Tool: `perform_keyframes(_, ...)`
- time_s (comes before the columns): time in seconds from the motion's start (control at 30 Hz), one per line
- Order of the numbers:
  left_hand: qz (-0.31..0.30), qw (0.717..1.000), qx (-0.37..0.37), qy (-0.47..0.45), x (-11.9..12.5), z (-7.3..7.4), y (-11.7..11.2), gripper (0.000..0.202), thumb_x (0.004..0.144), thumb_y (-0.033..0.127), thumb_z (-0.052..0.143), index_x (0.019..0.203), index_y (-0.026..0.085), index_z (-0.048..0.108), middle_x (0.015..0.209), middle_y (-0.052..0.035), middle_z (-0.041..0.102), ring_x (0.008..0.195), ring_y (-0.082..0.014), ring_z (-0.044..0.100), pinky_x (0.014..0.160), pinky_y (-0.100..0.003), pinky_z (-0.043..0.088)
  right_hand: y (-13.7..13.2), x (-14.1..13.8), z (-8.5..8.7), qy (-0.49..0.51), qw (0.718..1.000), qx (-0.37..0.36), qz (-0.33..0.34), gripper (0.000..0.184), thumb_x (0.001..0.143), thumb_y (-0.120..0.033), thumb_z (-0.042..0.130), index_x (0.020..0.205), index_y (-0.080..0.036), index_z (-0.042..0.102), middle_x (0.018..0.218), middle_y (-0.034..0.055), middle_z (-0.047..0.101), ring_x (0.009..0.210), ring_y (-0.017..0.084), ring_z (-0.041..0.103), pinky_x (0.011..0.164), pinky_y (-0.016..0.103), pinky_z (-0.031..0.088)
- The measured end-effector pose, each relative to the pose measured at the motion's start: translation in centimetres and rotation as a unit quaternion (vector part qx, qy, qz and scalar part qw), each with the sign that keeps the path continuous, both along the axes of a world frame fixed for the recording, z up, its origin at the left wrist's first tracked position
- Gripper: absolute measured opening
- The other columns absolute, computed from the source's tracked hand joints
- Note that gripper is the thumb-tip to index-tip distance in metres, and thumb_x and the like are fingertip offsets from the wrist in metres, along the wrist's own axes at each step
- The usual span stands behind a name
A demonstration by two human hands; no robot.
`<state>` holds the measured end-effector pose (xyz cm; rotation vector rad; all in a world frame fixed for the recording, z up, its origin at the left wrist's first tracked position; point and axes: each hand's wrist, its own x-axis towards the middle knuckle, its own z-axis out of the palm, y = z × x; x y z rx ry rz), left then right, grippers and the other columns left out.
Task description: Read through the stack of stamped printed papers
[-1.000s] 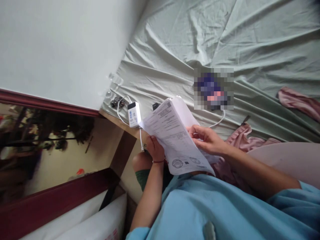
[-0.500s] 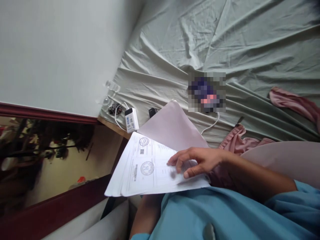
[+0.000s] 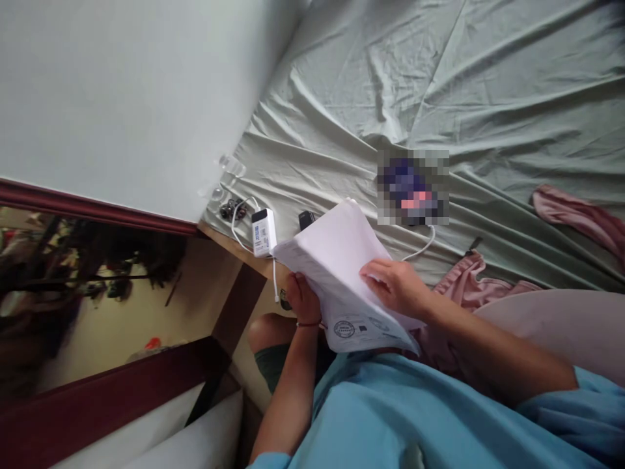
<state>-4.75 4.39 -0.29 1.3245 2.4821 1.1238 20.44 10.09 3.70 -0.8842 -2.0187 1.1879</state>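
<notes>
A stack of white printed papers with round stamps near its lower edge is held over my lap. My left hand grips the stack's left edge from underneath, fingers curled around it. My right hand lies on top of the sheets at their right side, fingers bent and pressing on the top page, whose blank back faces up. Both arms come out of light blue sleeves.
A pale green bedsheet covers the bed ahead. On it lie a white charger block with its cable, a blurred-out phone, a small dark item and pink cloth. A white wall and dark red wooden trim stand on the left.
The stack was swung flat and leftward half a second ago with stamped pages showing; now it is back upright in both hands, with a blank page back on top.
</notes>
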Motion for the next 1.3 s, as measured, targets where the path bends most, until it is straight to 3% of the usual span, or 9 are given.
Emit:
perform_keyframes(0.07,0.003,1.000,0.019,0.023,0.1,-0.3,0.0,0.027,0.101,0.036,0.039,0.087,0.017,0.052,0.081,-0.0063,0.054,0.075,-0.0189,0.048,0.072,-0.035,0.038,0.2,0.0,-0.2,-0.078,0.987,0.057,-0.127,0.022,0.098,-0.023,0.049,0.098,-0.018,0.070,0.096,0.0082,0.071,0.082,0.018,0.063,0.071,0.029,0.045)
perform_keyframes(0.13,-0.008,0.999,0.035,0.028,0.2,-0.6,-0.1,0.029,0.101,0.038,0.039,0.088,0.017,0.052,0.077,-0.0037,0.052,0.071,-0.0171,0.047,0.068,-0.032,0.036,0.4,0.1,-0.3,-0.129,0.966,0.102,-0.198,0.022,0.098,-0.025,0.050,0.107,-0.019,0.069,0.106,0.0108,0.070,0.092,0.023,0.061,0.076,0.034,0.047)
perform_keyframes(0.33,-0.024,0.998,0.050,0.033,-0.3,-0.9,-0.2,0.029,0.101,0.039,0.040,0.087,0.016,0.052,0.072,-0.0017,0.053,0.067,-0.0138,0.047,0.067,-0.028,0.035,0.5,-0.1,-0.9,-0.204,0.932,0.157,-0.257,0.046,0.093,-0.030,0.057,0.135,-0.010,0.057,0.135,0.0215,0.057,0.114,0.036,0.048,0.091,0.051,0.045)
perform_keyframes(0.57,-0.012,0.998,0.055,-0.001,-0.1,-1.0,-0.3,0.036,0.101,0.046,0.040,0.098,0.014,0.059,0.089,-0.0081,0.064,0.081,-0.0182,0.057,0.075,-0.030,0.043,0.2,-0.2,-0.8,-0.201,0.941,0.168,-0.214,0.027,0.096,-0.028,0.054,0.113,-0.015,0.070,0.135,0.0180,0.060,0.107,0.033,0.052,0.090,0.049,0.046)
perform_keyframes(0.7,-0.023,0.998,0.060,-0.001,0.0,-0.9,-0.3,0.036,0.102,0.045,0.039,0.104,0.014,0.059,0.097,-0.0102,0.065,0.090,-0.0205,0.060,0.080,-0.032,0.045,0.0,-0.1,-0.9,-0.165,0.954,0.152,-0.198,0.023,0.096,-0.029,0.054,0.110,-0.019,0.070,0.113,0.0126,0.071,0.093,0.026,0.057,0.081,0.040,0.047)
perform_keyframes(0.83,-0.028,0.997,0.069,-0.010,-0.1,-0.9,-0.3,0.035,0.103,0.043,0.039,0.100,0.014,0.058,0.092,-0.0087,0.064,0.085,-0.0186,0.058,0.076,-0.030,0.043,0.2,-0.1,-1.3,-0.155,0.963,0.030,-0.218,0.027,0.093,-0.032,0.057,0.113,-0.019,0.069,0.082,0.0060,0.070,0.072,0.020,0.057,0.062,0.030,0.038)
perform_keyframes(1.0,-0.021,0.999,0.047,-0.006,0.1,-0.5,-0.4,0.033,0.103,0.041,0.038,0.096,0.014,0.056,0.084,-0.0077,0.060,0.078,-0.0180,0.054,0.072,-0.032,0.041,0.6,0.0,-0.8,-0.004,0.986,-0.121,-0.117,0.028,0.093,-0.036,0.054,0.072,-0.018,0.061,0.060,-0.0017,0.052,0.056,0.012,0.044,0.053,0.025,0.030)
perform_keyframes(1.13,-0.006,1.000,0.023,0.009,0.4,0.0,-0.2,0.029,0.103,0.037,0.038,0.093,0.016,0.054,0.084,-0.0077,0.058,0.079,-0.0192,0.051,0.073,-0.034,0.040,0.3,0.1,0.0,0.041,0.996,-0.015,-0.081,0.030,0.094,-0.031,0.054,0.066,-0.019,0.055,0.062,-0.0014,0.051,0.059,0.012,0.044,0.058,0.025,0.033)
perform_keyframes(1.3,0.001,1.000,0.009,0.018,0.4,0.1,-0.1,0.024,0.102,0.032,0.039,0.087,0.018,0.050,0.080,-0.0054,0.054,0.076,-0.0187,0.048,0.072,-0.035,0.037,-0.3,0.1,0.7,0.023,0.995,0.091,0.022,0.026,0.099,-0.030,0.048,0.084,-0.020,0.067,0.077,0.0036,0.066,0.070,0.014,0.056,0.064,0.026,0.039)
